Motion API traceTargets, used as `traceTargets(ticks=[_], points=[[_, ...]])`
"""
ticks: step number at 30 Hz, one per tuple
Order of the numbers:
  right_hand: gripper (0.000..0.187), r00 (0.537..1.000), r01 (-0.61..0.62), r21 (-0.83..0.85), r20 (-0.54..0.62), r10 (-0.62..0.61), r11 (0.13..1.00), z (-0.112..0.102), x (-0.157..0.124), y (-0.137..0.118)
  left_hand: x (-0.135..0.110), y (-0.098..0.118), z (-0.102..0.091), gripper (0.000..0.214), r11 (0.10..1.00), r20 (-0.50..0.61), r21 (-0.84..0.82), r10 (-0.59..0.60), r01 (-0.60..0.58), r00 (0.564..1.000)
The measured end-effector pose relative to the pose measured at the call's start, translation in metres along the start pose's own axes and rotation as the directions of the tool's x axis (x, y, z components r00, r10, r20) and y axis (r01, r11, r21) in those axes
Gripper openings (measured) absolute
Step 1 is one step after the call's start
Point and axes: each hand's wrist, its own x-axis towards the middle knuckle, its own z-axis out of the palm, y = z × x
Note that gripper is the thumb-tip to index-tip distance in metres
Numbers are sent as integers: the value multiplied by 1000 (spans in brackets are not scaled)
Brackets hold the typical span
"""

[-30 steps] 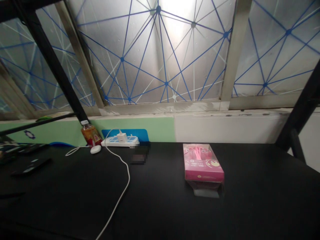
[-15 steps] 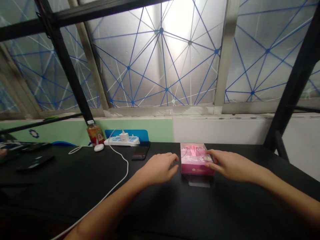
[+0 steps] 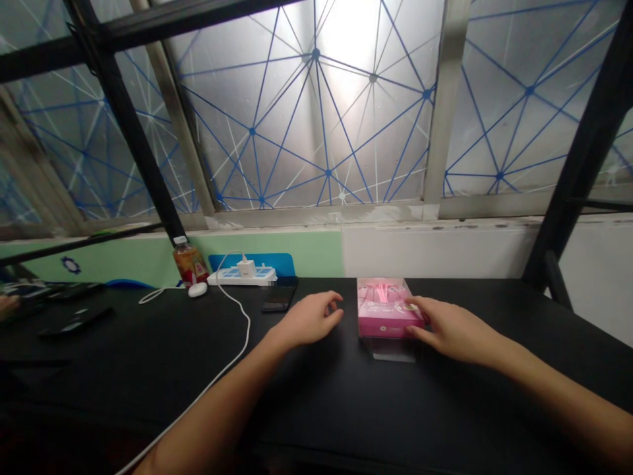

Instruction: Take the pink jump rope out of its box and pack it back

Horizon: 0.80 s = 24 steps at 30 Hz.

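Note:
A pink box [image 3: 383, 309] with a clear top and pink strips inside lies on the black table. A clear plastic flap [image 3: 393, 349] sticks out at its near end. My right hand [image 3: 445, 328] is at the box's right side, its thumb at the near corner and a finger on the top edge; the other fingers are mostly hidden. To the left of the box, apart from it, my left hand [image 3: 311, 318] hovers with loosely bent fingers and a gap to the thumb. It holds nothing.
Behind my left hand lies a dark phone [image 3: 279, 295]. A white power strip [image 3: 242, 275] with a plugged-in charger, a drink bottle [image 3: 190, 262] and a small white case [image 3: 198, 289] stand near the wall. A white cable [image 3: 242, 349] crosses the table under my left arm.
My left hand has moved a little left, away from the box. The right hand stays at the box, with its thumb now lower on the near face. The view has shifted slightly.

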Motion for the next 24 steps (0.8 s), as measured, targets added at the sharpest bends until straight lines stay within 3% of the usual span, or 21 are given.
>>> traceTargets(ticks=[3, 5, 7, 10, 15, 24], points=[[50, 1000, 20, 22, 0, -20, 1000, -1, -2, 0, 5, -37, -19, 53, 959, -88, 67, -270, 276, 959], [51, 1000, 25, 30, -1, -25, 999, 0, -2, 0, 5, -68, -31, 63, 881, -85, 108, -453, 460, 887], [53, 1000, 19, 29, 1, -19, 999, 1, -2, 2, 2, -94, -39, 72, 826, -58, 129, -546, 549, 835], [54, 1000, 14, 29, 7, -14, 999, 2, 0, 4, 2, -116, -38, 85, 794, -30, 140, -594, 592, 804], [53, 1000, 22, 28, 4, -22, 999, 1, -1, 3, 12, -120, -19, 101, 783, -37, 168, -603, 600, 797], [52, 1000, 14, 33, 20, -15, 999, -1, 3, 1, 18, -129, -9, 76, 811, -63, 163, -560, 562, 826]])
